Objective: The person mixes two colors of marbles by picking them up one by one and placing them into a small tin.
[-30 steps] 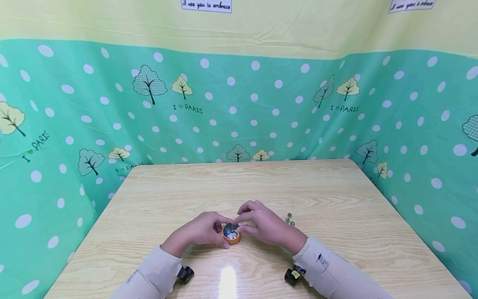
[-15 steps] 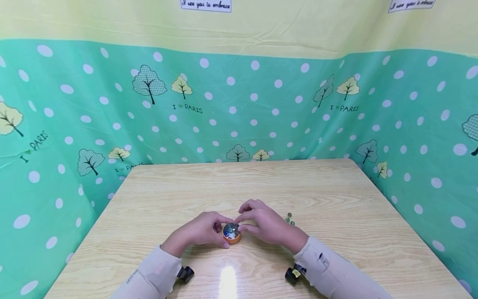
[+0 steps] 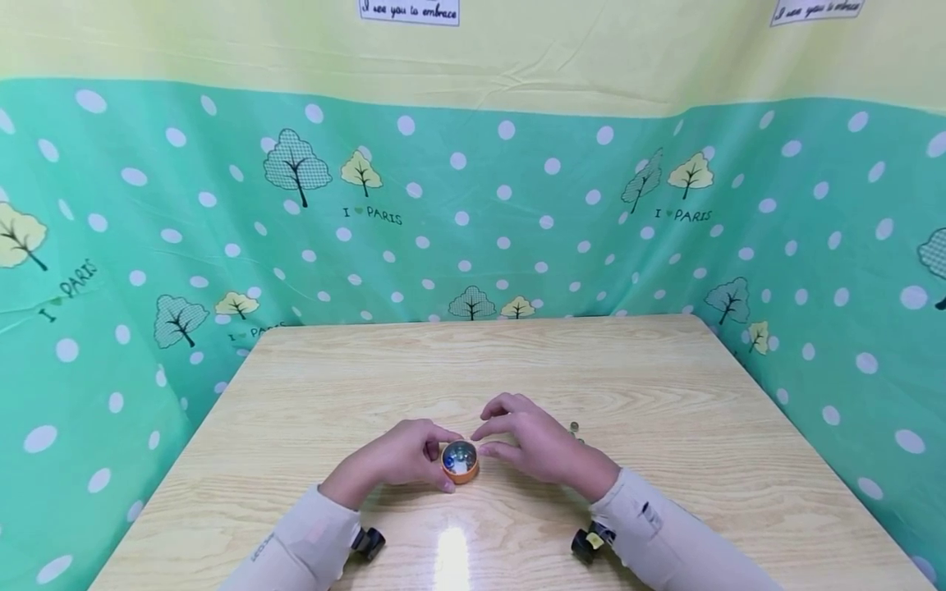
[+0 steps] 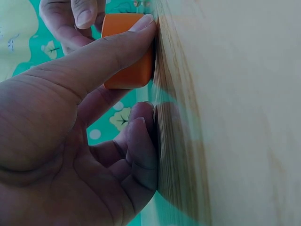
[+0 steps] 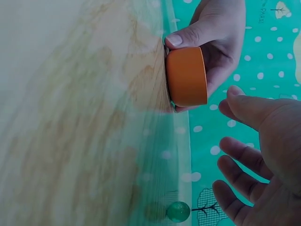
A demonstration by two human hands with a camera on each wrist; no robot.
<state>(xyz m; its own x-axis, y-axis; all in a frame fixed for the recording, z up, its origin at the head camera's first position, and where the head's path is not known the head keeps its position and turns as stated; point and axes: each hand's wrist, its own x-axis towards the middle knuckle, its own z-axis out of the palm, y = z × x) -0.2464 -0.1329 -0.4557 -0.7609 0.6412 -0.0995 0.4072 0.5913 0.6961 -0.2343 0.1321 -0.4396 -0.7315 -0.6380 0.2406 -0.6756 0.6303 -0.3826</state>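
Note:
A small round orange container (image 3: 461,476) stands on the table, holding shiny contents with blue and white in them that look like glass marbles. My left hand (image 3: 399,451) grips its side between thumb and forefinger; in the left wrist view the thumb lies across the orange wall (image 4: 127,77). The other fingers of that hand are curled below. Just right of the rim is my right hand (image 3: 535,439), fingers loosely bent and holding nothing. The right wrist view shows a gap between its fingertips and the orange container (image 5: 186,76).
Behind my right hand lie several small green marbles (image 3: 574,427), partly hidden by it; the right wrist view shows one green marble (image 5: 178,212) on the tabletop. A polka-dot curtain (image 3: 473,205) encloses the back and sides of the wooden table (image 3: 473,361).
My right hand has drawn slightly right, away from the container's rim, and covers more of the loose marbles. The container's contents show more fully. My left hand keeps its grip.

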